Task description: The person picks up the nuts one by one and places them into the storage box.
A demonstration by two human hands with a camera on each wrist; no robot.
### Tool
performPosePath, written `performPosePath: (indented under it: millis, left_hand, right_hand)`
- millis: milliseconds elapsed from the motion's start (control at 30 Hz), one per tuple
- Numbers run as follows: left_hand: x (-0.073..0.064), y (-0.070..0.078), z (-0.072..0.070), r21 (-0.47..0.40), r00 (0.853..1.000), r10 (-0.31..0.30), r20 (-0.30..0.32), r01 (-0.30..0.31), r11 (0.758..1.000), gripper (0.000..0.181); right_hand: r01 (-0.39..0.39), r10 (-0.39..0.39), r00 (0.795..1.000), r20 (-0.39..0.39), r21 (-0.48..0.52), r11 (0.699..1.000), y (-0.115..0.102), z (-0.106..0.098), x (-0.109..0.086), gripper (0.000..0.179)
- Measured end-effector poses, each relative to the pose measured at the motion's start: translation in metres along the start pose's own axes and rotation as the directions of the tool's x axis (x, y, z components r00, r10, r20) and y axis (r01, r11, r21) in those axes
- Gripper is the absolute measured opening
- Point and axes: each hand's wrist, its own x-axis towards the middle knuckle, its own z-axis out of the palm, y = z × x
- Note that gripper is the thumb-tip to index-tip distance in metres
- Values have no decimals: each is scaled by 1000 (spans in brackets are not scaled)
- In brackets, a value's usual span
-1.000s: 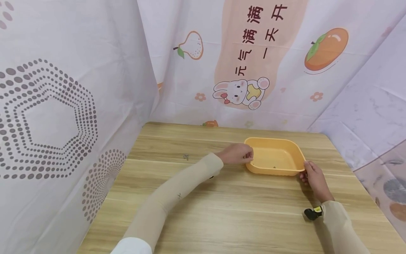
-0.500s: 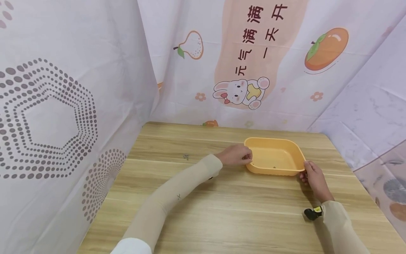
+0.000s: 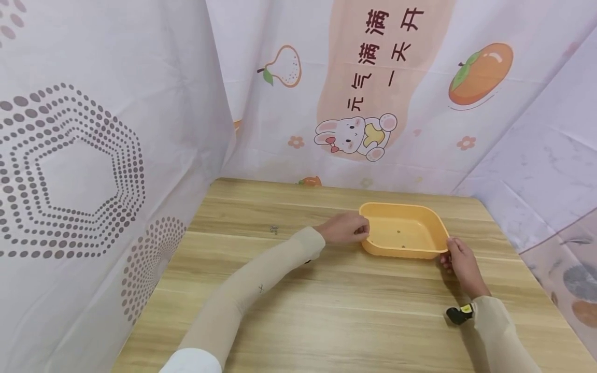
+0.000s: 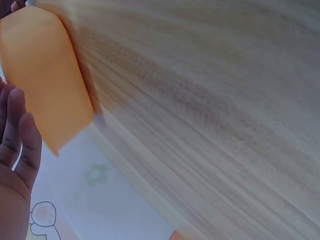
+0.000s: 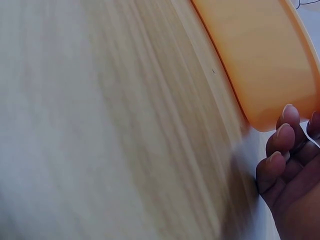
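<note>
A yellow-orange plastic tray [image 3: 404,254] stands toward the back right of the wooden table. My right hand [image 3: 465,267] pinches its near right corner, thumb at the rim and fingers curled below, as the right wrist view shows beside the tray wall [image 5: 270,60]. Over the left rim, my left hand [image 3: 344,228] hovers with bent fingers; in the left wrist view these fingers [image 4: 30,142] are loosely curved beside the tray. I cannot tell whether its fingertips hold anything. A few tiny dark pieces [image 3: 403,246] lie on the tray floor.
A small cluster of tiny metallic pieces [image 3: 274,229] lies on the wooden table [image 3: 354,321], left of my left hand. Printed cloth [image 3: 280,129] hangs behind the table and along both sides. A black strap device [image 3: 459,314] sits on my right wrist.
One more tiny piece now shows on the tray floor, near its middle. My left hand has drawn back slightly to the left. My right hand stays at the corner.
</note>
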Motion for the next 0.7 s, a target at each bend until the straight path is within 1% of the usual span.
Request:
performPosePath:
  millis: [100,233,400,533,700]
  left_hand:
    - [-2,-3,0,-5,1000,-6,-6,5,1000,11]
    - [-6,-12,0,7,1000,5,-8,-5,1000,11]
    - [-13,-23,-3,-24,1000,17,-3,-17,1000,11]
    - [-22,-30,-6,-43,1000,7,-14,-7,999,10]
    - [-38,-40,-13,-35,999,-34,-12,33,999,13]
  right_hand:
    - [7,-7,1000,-3,8,1000,1,0,0,46]
    - [16,-16,1000,-16,20,1000,1,1,-2,47]
    - [-2,2,1000,-10,17,1000,-4,0,-2,46]
    - [-24,24,1000,-5,10,1000,-6,-1,-3,48]
    - [-34,34,999,2,9,999,-11,-1,-4,48]
